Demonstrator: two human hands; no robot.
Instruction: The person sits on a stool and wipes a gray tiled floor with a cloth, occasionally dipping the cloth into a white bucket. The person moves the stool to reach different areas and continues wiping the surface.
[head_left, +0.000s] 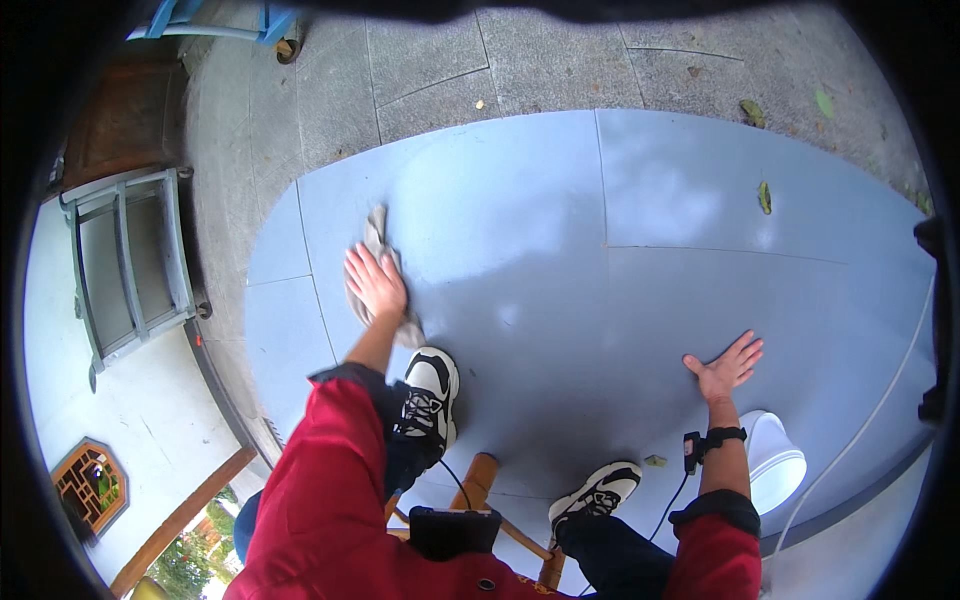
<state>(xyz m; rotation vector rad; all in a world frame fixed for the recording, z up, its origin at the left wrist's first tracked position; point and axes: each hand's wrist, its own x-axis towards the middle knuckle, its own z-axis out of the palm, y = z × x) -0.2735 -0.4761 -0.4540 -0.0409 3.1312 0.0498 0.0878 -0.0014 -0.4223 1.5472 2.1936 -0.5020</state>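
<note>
My left hand (377, 280) lies with its palm down on a bunched, grey-beige cloth (376, 219), which pokes out past the fingers and below the wrist. Both rest on a smooth blue-grey panelled surface (510, 300) crossed by thin seams. On the right, my right hand (724, 370) has its fingers spread and holds nothing. It is over the same surface, and whether the palm touches it I cannot tell. Beside my right wrist is a white plastic container (776, 465), partly hidden by the forearm.
My shoes (431, 397) stand on the panels around an orange-brown wooden stool (476, 476). A pale cable (885, 394) runs along the right side. Dry leaves (764, 197) lie on the panels. Stone paving (427, 71) borders the far edge; a wheeled grey frame (127, 262) stands at left.
</note>
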